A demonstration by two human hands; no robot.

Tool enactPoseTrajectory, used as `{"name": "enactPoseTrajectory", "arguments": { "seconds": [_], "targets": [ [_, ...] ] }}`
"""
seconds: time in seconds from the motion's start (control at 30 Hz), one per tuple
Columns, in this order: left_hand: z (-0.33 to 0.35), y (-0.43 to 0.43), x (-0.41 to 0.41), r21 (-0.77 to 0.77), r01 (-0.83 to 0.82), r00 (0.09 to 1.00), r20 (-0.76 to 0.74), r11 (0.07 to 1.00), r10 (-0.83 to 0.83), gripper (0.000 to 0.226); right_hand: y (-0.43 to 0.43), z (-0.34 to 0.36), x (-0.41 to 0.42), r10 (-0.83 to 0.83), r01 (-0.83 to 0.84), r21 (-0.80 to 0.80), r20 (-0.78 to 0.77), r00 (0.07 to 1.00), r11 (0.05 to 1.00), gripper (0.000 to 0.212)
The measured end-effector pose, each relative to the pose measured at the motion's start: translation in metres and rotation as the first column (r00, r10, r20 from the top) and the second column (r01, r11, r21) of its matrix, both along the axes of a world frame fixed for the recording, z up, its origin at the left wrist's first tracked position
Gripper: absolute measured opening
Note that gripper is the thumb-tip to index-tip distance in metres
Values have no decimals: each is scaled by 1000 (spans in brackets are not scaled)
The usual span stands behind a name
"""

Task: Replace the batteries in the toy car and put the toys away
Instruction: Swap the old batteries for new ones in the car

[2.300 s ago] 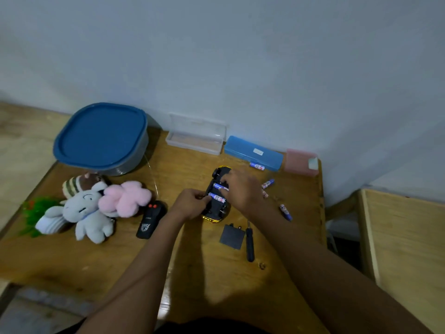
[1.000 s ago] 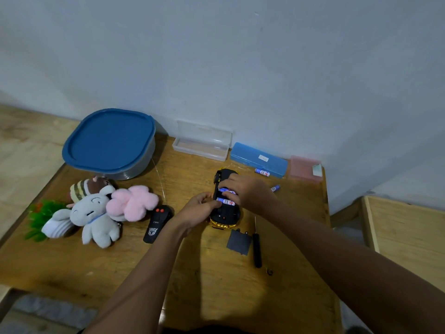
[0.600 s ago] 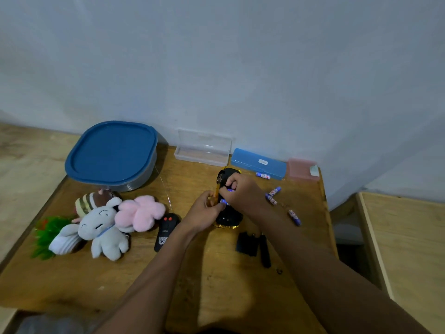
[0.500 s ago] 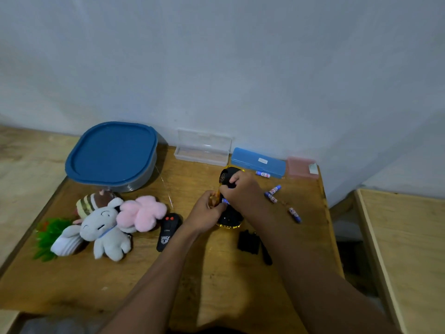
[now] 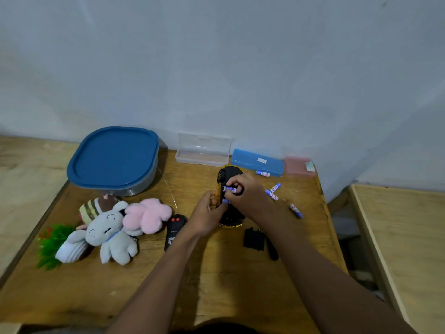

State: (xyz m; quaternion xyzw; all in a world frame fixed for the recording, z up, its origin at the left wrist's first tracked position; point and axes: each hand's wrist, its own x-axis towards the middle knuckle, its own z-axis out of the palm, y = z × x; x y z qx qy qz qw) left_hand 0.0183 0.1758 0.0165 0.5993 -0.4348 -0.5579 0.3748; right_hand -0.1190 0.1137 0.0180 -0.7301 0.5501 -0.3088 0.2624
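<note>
The yellow and black toy car (image 5: 230, 173) lies belly-up and tipped onto its side on the wooden table (image 5: 216, 280). My left hand (image 5: 207, 214) grips the car's left flank. My right hand (image 5: 245, 195) pinches a blue and white battery (image 5: 228, 188) at the open battery bay; another battery shows just below it. Several loose batteries (image 5: 273, 190) lie to the right. The black battery cover (image 5: 252, 238) and a dark screwdriver (image 5: 272, 249) lie in front of the car, partly under my right forearm.
A grey tub with a blue lid (image 5: 113, 157) stands at the back left. Plush toys (image 5: 113, 227) and a green plant toy (image 5: 51, 242) lie at the left, beside a black remote (image 5: 174, 229). A clear case (image 5: 202, 150), blue case (image 5: 257, 161) and pink box (image 5: 298, 165) line the wall.
The car has been tipped from flat on its back up onto its side. My right hand moved up the battery bay with a battery; my left hand stayed on the car.
</note>
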Motion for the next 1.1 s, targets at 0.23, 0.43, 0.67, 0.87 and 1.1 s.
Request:
{"name": "enactPoseTrajectory", "arguments": {
  "seconds": [0.23,0.43,0.67,0.87,1.1],
  "targets": [
    [-3,-3,-7,-74,-28,1000,1,997,28,19,-1,6,11,-121,115,99,60,991,988,15],
    [-3,1,-6,-103,-40,999,-30,994,37,18,0,12,15,-117,105,156,69,991,982,16],
    [-4,4,-4,-96,-30,998,-49,995,26,19,5,14,14,-77,73,107,31,997,992,12],
    [0,8,-1,-45,-17,993,-114,999,11,20,11,15,-4,-4,2,59,36,999,998,13],
    [-5,9,8,53,3,989,-150,999,5,26,26,1,-29,-160,161,-96,18,987,982,9]
  ]
}}
